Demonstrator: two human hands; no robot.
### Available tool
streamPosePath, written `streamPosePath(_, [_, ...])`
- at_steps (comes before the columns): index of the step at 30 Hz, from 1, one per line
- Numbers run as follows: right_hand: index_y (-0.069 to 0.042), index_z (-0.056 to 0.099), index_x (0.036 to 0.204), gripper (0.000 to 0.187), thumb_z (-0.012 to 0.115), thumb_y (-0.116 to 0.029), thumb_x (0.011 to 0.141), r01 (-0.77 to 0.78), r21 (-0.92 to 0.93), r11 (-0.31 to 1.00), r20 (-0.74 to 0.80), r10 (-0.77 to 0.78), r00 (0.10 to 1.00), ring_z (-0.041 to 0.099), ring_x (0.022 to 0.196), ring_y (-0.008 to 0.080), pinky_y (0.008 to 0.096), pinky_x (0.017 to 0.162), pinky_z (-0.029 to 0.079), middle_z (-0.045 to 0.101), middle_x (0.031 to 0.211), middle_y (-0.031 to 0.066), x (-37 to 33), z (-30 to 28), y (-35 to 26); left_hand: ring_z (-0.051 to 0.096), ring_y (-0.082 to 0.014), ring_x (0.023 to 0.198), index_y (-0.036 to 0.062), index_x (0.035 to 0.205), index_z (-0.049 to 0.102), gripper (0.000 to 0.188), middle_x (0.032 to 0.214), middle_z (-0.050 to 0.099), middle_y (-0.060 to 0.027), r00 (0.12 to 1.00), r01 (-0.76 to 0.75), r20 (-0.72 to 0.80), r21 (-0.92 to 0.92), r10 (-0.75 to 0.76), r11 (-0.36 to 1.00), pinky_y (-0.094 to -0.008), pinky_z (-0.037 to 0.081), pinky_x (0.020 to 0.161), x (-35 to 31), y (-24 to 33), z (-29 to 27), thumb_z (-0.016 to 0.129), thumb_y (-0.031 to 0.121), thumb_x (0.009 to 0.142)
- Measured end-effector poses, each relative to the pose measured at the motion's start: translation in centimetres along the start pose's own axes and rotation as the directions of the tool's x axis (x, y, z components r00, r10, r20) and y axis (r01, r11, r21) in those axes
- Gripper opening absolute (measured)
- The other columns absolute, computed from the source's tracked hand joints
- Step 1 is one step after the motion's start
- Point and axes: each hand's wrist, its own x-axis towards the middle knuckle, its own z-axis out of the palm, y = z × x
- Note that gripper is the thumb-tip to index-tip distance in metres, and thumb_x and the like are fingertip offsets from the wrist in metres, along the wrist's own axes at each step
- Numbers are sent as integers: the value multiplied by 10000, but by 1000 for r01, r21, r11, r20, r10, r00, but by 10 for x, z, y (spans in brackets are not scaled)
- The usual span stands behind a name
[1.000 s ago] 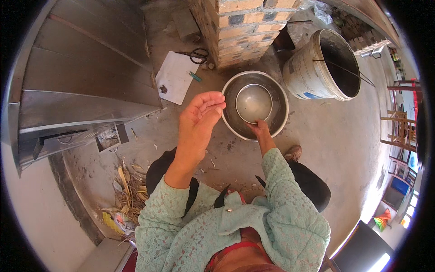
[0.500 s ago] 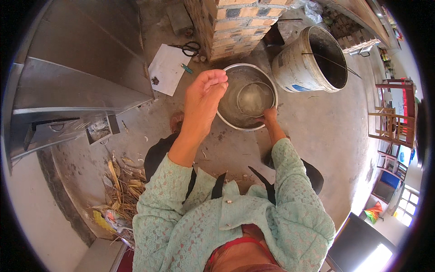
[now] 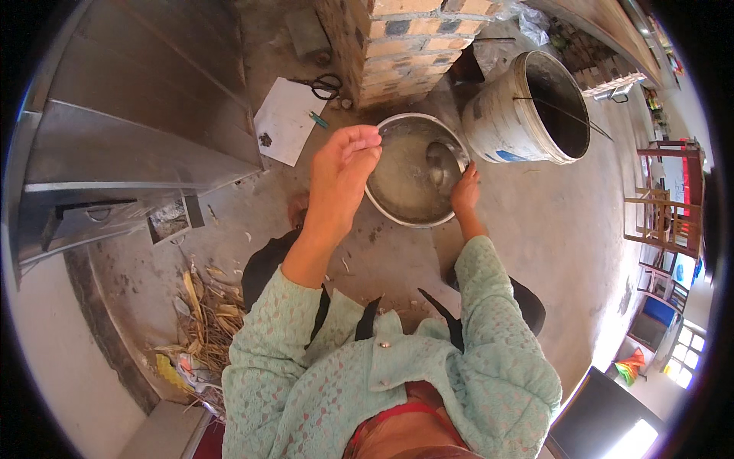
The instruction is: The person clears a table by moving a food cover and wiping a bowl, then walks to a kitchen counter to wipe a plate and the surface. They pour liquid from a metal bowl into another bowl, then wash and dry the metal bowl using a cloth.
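A wide metal basin (image 3: 410, 223) with cloudy liquid in it stands on the floor before me. Over its right side, a small metal bowl (image 3: 442, 167) is tilted steeply, its rim held by my right hand (image 3: 466, 191). My left hand (image 3: 344, 164) is raised by the basin's left rim, thumb and fingers pressed together. Whatever lies between those fingertips, if anything, is hidden or too small to name.
Right of the basin, a large whitish bucket (image 3: 489, 122) leans at a slant with a thin rod across its mouth. Beyond stands a brick pillar (image 3: 401, 57). White paper (image 3: 287, 126), black-handled scissors (image 3: 327, 86) and dry husks (image 3: 210, 314) lie leftward, near a metal cabinet (image 3: 145, 115).
The small bowl has gone from nearly level to steeply tilted at the basin's right side. My right hand has moved up and right with it; my left hand stays almost in place.
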Motion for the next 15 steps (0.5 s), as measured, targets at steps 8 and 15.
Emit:
streamPosePath(8, [-27,300,1264,479,419,-10,800,67,94,993,-212,-46,976,540,1002,403,453,840,435,459,1195,263,-3,64,30,572,-161,955,17,1084,551,272,1049,598,-88,1000,4,4,-20,-4,1000,-281,435,799,1,0,0,552,90,822])
streamPosePath(15, [-72,346,1263,432,439,-64,841,-662,624,414,429,527,734,464,1109,402,599,752,497,383,1305,193,-22,59,-3,569,-160,964,23,1088,549,270,1063,593,-84,1000,1,2,13,-1,1000,-280,431,803,-2,-2,-5,549,86,826])
